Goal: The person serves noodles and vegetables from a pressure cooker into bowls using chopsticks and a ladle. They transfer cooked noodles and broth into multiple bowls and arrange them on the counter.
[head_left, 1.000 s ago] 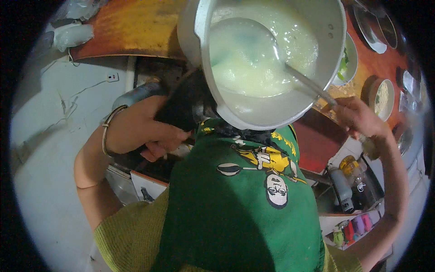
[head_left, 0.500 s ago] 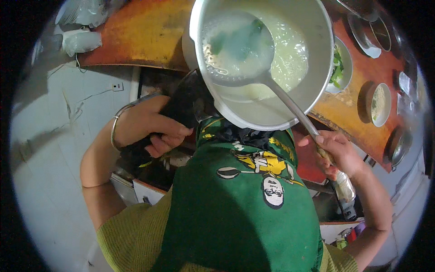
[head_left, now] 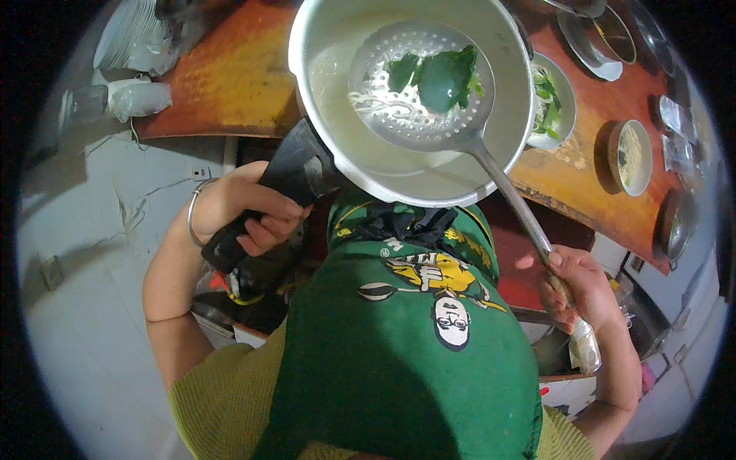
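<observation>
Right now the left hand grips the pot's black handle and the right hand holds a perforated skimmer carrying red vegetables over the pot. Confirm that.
Not quite: the head view shows green leaves, with a few noodles, on the skimmer. The left hand does grip the pot handle; the right hand holds the skimmer.

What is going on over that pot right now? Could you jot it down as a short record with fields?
Left hand: gripping the black pot handle
Right hand: gripping the long handle of the skimmer
Pot: large, pale metal, pale cloudy liquid inside
Skimmer: perforated metal ladle lifted over the pot, holding green leaves and a few noodle strands
Counter: orange-brown, carrying bowls
Nearest bowl: greens and noodles
Other bowl: pale noodles
Clothing: green apron with a printed picture
</observation>
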